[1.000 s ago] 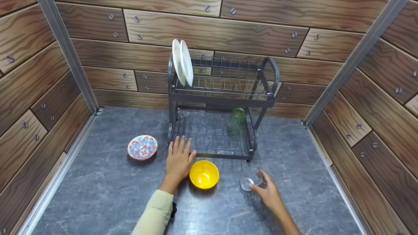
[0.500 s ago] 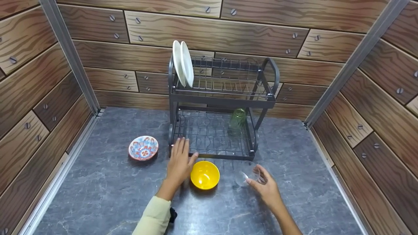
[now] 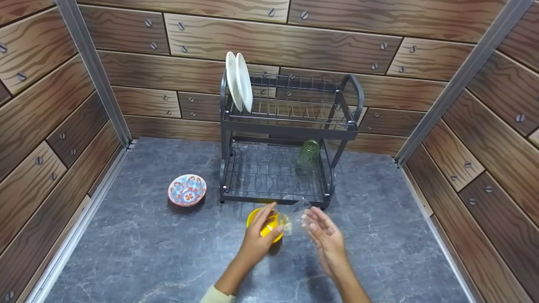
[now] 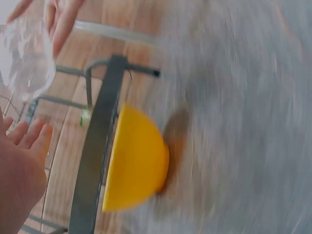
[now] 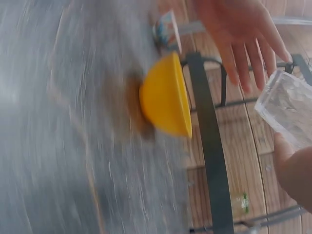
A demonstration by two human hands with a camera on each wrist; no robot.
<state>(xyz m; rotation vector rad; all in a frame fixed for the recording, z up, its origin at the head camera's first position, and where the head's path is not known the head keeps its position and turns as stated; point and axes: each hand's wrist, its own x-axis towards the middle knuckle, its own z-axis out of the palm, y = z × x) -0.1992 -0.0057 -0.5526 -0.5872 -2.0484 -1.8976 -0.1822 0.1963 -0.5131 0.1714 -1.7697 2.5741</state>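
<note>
A clear drinking glass (image 3: 297, 215) is held off the counter in my right hand (image 3: 327, 237), whose fingers and thumb grip one end. In the head view the glass lies tilted, its base towards the left. My left hand (image 3: 259, 240) hovers over the yellow bowl (image 3: 269, 229) with fingers extended, close to the glass base; the right wrist view shows the left fingers (image 5: 251, 63) straight and just apart from the glass (image 5: 292, 107). Part of the bowl is hidden by the left hand. The left wrist view shows the bowl (image 4: 139, 161) upright on the counter.
Behind the hands stands a black two-tier dish rack (image 3: 290, 128). Two white plates (image 3: 244, 86) stand upright at its upper left, and a green glass (image 3: 308, 155) sits upside down on the lower tier. A patterned bowl (image 3: 187, 191) is on the grey counter at left.
My right hand has lifted the glass off the counter and brought it left, tilting it. The left hand has moved from the rack's front edge to above the yellow bowl.
</note>
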